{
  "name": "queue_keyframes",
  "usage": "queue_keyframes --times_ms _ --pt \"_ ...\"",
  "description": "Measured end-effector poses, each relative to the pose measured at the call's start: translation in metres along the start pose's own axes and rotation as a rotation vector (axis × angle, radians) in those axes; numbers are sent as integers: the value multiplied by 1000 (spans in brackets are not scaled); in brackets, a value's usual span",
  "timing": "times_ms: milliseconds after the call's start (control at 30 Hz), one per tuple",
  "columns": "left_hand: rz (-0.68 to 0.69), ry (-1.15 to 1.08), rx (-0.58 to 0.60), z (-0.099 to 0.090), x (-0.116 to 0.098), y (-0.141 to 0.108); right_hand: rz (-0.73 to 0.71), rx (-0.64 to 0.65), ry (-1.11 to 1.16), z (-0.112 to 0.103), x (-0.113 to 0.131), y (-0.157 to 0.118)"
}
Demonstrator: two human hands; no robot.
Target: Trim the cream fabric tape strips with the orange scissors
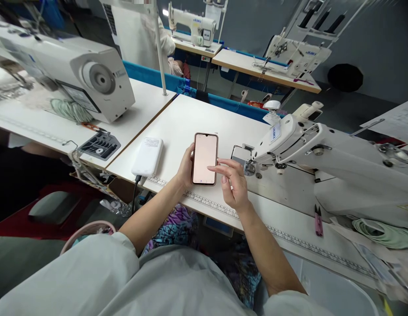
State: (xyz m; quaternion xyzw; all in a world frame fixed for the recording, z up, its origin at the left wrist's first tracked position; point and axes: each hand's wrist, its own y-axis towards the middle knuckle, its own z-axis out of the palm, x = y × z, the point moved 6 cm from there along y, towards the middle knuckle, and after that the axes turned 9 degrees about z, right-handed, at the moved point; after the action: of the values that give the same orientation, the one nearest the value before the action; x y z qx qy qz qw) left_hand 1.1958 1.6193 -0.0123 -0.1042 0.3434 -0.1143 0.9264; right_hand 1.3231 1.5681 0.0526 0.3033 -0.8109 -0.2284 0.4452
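Observation:
A smartphone (205,158) with a pale pink lit screen is held upright above the white sewing table (191,116). My left hand (186,169) is wrapped round its left side and back. My right hand (235,182) holds nothing; its fingers are apart, and one fingertip lies over the lower right of the screen, perhaps touching it. To the left a white power bank (147,156) rests on the table with a black cable (135,195) plugged into its near end. Just right of my right hand is the head of a sewing machine (273,140).
Pink-handled thread snips (318,221) and a coil of pale green strip (384,232) lie at the right. A printed ruler tape (210,202) runs along the front edge. Another sewing machine (92,79) stands at the left. Beyond the blue cloth trough (220,102), a person (138,39) stands near further machines.

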Motion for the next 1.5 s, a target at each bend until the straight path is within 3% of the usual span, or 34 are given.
queue_keyframes --times_ms 100,367,767,900,1000,1233,1500 --pt "21 -9 -42 0 -2 -1 83 -4 -34 -1 -6 0" --pt "12 -54 55 7 1 -4 117 -29 -75 -4 -10 1" --pt "-1 -46 -30 8 -1 -8 33 -41 -32 -4 -8 0" --pt "-81 -66 13 12 4 -10 33 -25 -68 -5 -10 0" --pt "-69 -29 26 7 4 -5 -1 -41 -69 -4 -13 1" --pt "-43 -55 186 13 6 -3 -19 -73 -123 -5 -13 0" --pt "-57 -32 125 7 6 -3 -7 -74 -125 -4 -19 0"
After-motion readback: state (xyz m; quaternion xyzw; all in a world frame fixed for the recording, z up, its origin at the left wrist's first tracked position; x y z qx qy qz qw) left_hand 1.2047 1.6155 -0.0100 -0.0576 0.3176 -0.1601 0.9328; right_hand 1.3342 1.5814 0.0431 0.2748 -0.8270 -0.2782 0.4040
